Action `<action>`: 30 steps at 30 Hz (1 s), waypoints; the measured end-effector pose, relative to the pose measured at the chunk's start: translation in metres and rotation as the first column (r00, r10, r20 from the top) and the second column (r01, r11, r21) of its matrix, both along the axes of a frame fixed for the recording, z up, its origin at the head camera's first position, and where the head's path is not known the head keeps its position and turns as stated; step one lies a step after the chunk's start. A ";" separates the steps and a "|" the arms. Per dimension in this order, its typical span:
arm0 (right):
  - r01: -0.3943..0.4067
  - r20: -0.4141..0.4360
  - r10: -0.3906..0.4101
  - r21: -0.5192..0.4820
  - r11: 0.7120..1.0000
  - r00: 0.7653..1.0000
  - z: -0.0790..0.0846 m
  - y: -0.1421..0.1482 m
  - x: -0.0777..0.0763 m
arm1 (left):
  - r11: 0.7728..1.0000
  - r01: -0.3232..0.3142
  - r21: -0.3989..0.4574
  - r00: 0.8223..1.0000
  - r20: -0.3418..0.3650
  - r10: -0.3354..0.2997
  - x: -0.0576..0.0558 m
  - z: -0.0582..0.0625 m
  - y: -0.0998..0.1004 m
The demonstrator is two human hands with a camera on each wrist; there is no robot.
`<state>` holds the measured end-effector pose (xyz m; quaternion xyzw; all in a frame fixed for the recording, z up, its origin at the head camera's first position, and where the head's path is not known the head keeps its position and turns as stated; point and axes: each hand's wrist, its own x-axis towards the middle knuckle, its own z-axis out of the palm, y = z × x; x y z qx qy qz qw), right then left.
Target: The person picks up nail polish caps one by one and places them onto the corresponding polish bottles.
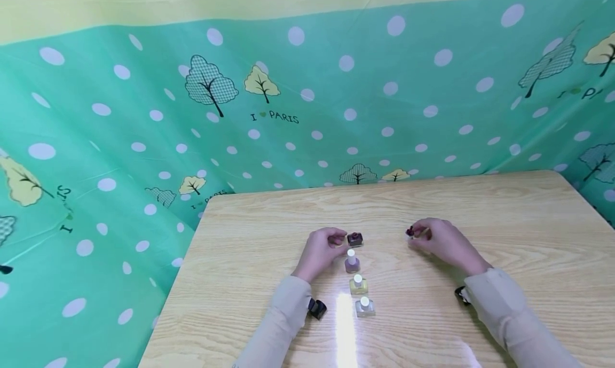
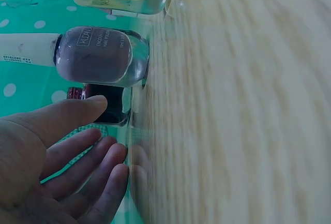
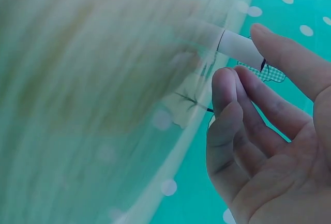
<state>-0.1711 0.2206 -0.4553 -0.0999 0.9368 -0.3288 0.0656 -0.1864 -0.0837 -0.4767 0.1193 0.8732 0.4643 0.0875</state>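
Note:
My left hand [image 1: 321, 250] is beside a small dark nail polish bottle [image 1: 355, 240], whose neck is uncapped and dark red. In the left wrist view the thumb overlaps that bottle [image 2: 117, 105], and the other fingers are loosely bent with nothing among them. Further right, my right hand [image 1: 439, 240] has thumb and fingertips curled round a white nail polish cap [image 3: 240, 47]. The cap stands on its top at the table surface, its dark red brush end [image 1: 410, 231] upward. A mauve nail polish bottle [image 1: 352, 264] with a white cap stands just nearer than the dark one.
Closer to me, a yellow nail polish bottle [image 1: 358, 285] and a clear one [image 1: 365, 307] continue the line, both white-capped. The wooden table [image 1: 230, 261] ends at a green dotted curtain [image 1: 288, 143]. Black wrist devices [image 1: 317, 308] sit at both sleeves.

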 end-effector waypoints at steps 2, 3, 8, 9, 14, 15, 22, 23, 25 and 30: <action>-0.003 0.009 0.003 -0.001 1.000 1.000 0.000 0.000 -0.001 | 1.000 -0.001 0.003 1.000 0.003 0.001 -0.001 -0.001 0.001; -0.006 0.015 0.006 -0.004 1.000 1.000 0.000 -0.001 -0.001 | 1.000 -0.001 0.004 1.000 0.003 0.001 -0.002 -0.001 0.002; -0.023 0.050 0.026 -0.048 0.999 0.998 0.001 -0.001 -0.002 | 1.000 -0.002 0.005 1.000 -0.001 0.002 -0.003 -0.002 0.005; -0.025 0.057 0.028 -0.058 0.998 0.998 0.001 -0.001 -0.003 | 1.000 -0.002 0.005 1.000 -0.001 0.002 -0.004 -0.002 0.005; -0.032 0.060 0.037 -0.080 0.996 0.998 -0.001 0.000 -0.005 | 1.000 -0.001 0.006 1.000 -0.006 0.001 -0.004 -0.002 0.008; -0.035 0.058 0.040 -0.082 0.996 0.998 -0.002 0.000 -0.006 | 1.000 -0.001 0.006 1.000 -0.009 0.001 -0.004 -0.002 0.008; -0.036 0.048 0.040 -0.080 0.996 0.998 -0.002 0.001 -0.006 | 1.000 -0.021 0.018 1.000 0.003 0.021 -0.002 -0.001 0.007; -0.033 0.048 0.037 -0.077 0.996 0.998 -0.002 0.000 -0.005 | 0.999 -0.028 0.021 1.000 0.005 0.028 -0.001 -0.002 0.006; -0.028 0.047 0.031 -0.070 0.997 0.998 -0.001 0.000 -0.005 | 0.999 -0.042 0.025 0.999 0.008 0.042 0.000 -0.002 0.003; -0.021 0.035 0.024 -0.071 0.997 0.999 0.000 -0.001 -0.002 | 0.997 -0.062 0.042 0.998 -0.008 0.062 0.004 -0.003 -0.002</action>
